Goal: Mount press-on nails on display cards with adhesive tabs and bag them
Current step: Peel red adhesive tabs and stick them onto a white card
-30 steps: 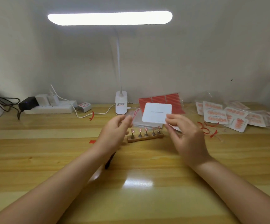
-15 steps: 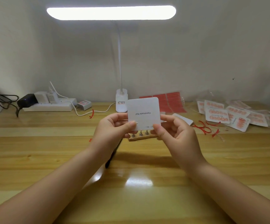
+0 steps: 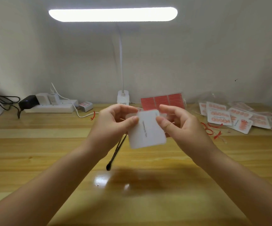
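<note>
The white card [image 3: 146, 130] hangs in the air above the desk [image 3: 50, 152], its printed line running from about 12 to 6 o'clock. The left hand [image 3: 114, 123] pinches its upper left corner and the right hand [image 3: 179, 126] its upper right, so the card hangs toward 6 o'clock from both sets of fingers. Both hands are equally near. The finished bagged cards [image 3: 229, 116] lie at 3 o'clock.

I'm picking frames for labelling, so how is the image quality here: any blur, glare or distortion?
Head view: the white card held by both hands is motion-blurred, its print unreadable; the desk lamp is blown out to pure white; its glare reflects off the wooden table; wide-angle distortion bends the table edges.
</note>
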